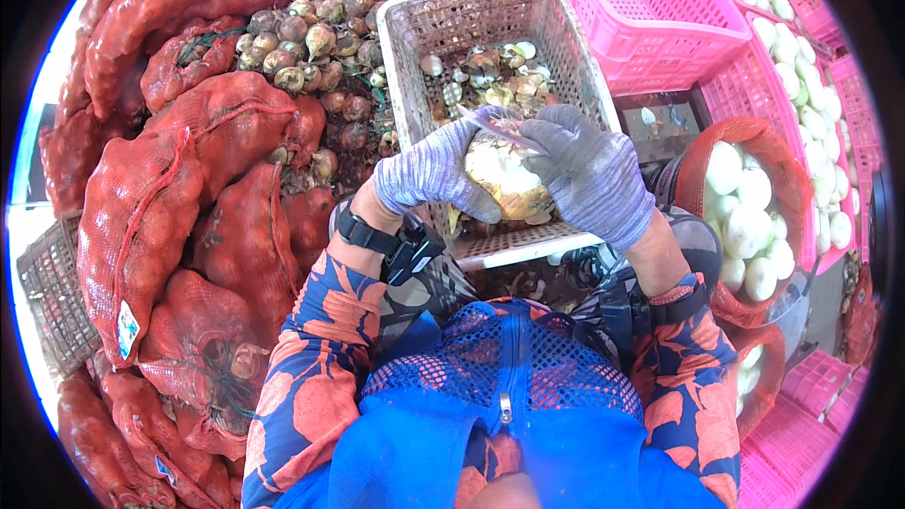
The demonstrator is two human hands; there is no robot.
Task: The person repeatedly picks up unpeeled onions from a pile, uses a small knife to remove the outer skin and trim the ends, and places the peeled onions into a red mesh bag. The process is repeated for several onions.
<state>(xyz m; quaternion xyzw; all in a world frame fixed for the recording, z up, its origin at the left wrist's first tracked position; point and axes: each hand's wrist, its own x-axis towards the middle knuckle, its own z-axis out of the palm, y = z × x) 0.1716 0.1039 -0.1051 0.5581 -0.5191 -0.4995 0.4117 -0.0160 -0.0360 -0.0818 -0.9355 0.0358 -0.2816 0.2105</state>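
My left hand (445,173), in a grey-and-purple knit glove, is closed around the left side of a large, partly peeled onion (508,177). On the onion's right is my right hand (590,170), gloved alike, its fingers on a thin knife blade (498,129) or similar strip lying across the top of the onion; its handle is hidden in the fingers. Both hands are over the near part of a dirty white plastic crate (594,63), which holds onion skins and scraps (520,81).
Red mesh sacks of onions (141,226) are piled at left, beside loose unpeeled onions (318,39). An empty-looking pink crate (657,28) stands at upper right. Peeled onions (749,226) fill a red mesh sack at right; more lie in a pink crate (774,71) beyond.
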